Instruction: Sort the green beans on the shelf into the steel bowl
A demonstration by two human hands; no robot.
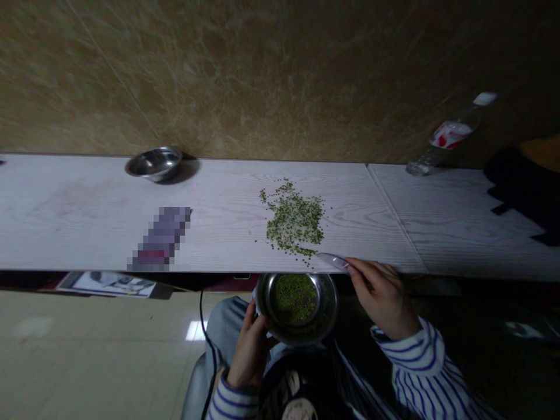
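My left hand point(250, 347) grips the left rim of a steel bowl point(329, 324), held just under the table's front edge. Inside the bowl lies a layer of green mung beans point(294, 297). Between the fingers of my right hand point(382, 294) is a clear, spoon-like plastic tool point(332, 260). Its tip rests at the near edge of a loose patch of mung beans point(294, 219) spread on the white wood-grain table point(227, 216). A few stray beans lie around that patch, some close to the front edge.
Against the wall at the back left stands another steel bowl point(154, 164). A pixelated flat object point(161, 236) lies in front of it. To the right are a clear bottle point(450, 135) with a white cap and a dark cloth item point(525, 186). A black cable point(213, 350) hangs below the table.
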